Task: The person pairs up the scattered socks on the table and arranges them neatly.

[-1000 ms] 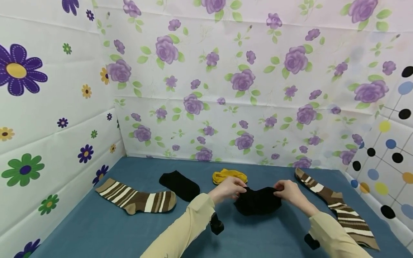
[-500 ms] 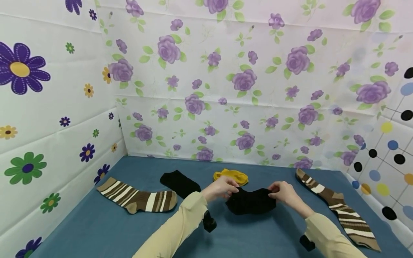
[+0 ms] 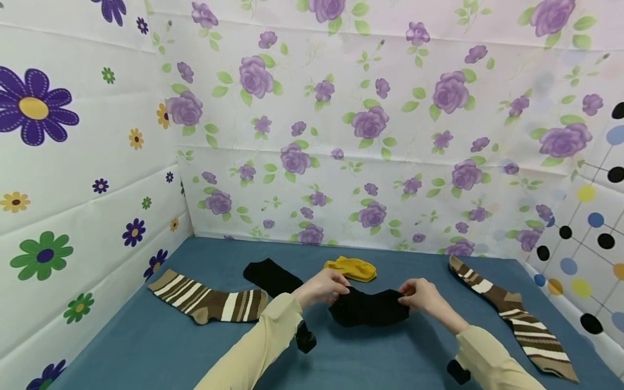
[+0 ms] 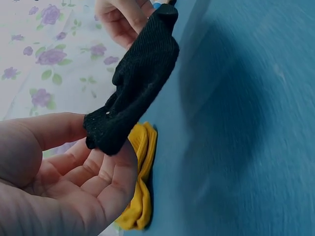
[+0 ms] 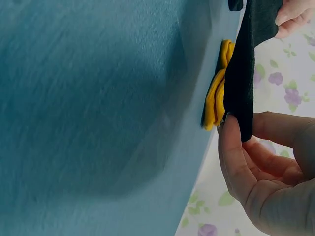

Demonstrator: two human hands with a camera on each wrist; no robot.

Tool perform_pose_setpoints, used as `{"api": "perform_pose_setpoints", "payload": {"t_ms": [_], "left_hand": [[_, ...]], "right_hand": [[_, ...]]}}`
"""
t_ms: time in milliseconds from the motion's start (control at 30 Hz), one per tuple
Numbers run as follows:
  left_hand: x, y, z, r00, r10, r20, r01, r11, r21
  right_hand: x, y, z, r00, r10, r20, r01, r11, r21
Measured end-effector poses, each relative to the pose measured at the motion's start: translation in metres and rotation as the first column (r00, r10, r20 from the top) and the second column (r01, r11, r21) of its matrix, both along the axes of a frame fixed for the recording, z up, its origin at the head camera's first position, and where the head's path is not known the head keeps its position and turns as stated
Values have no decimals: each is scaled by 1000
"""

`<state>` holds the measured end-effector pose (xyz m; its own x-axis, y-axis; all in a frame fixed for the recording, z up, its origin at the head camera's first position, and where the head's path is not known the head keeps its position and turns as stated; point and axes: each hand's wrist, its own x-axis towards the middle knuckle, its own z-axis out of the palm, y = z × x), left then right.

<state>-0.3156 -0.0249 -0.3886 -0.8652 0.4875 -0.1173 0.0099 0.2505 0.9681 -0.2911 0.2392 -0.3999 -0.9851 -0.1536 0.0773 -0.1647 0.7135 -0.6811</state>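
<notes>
A black sock (image 3: 369, 309) hangs stretched between both hands, a little above the blue cloth. My left hand (image 3: 322, 287) pinches its left end between thumb and fingers; the left wrist view shows the ribbed black knit (image 4: 142, 78) at close range. At the other end, my right hand (image 3: 423, 297) pinches the fabric the same way, thumb and fingertips meeting on it in the right wrist view. Just behind the held sock lies a bunched yellow sock (image 3: 352, 268). A second black sock (image 3: 271, 277) lies flat to the left, partly covered by the left hand and sleeve.
One brown striped sock (image 3: 209, 298) lies flat on the left of the blue cloth (image 3: 161, 346), another striped sock (image 3: 517, 319) on the right. Printed sheets stand as walls at the back (image 3: 322, 179) and both sides. Black wrist devices (image 3: 305, 338) hang under the cuffs.
Both hands have shifted left together, carrying the stretched black sock with them. More of the yellow sock shows now. The socks on the cloth have stayed in place.
</notes>
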Motion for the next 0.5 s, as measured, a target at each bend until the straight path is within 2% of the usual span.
{"api": "perform_pose_setpoints", "payload": {"t_ms": [233, 500], "left_hand": [[-1, -8, -4, 1000, 12, 6, -12, 999, -33], [-1, -17, -9, 1000, 22, 0, -22, 997, -80]], "right_hand": [[2, -6, -3, 999, -2, 47, 5, 999, -54], [3, -10, -8, 993, 95, 71, -87, 991, -105]]}}
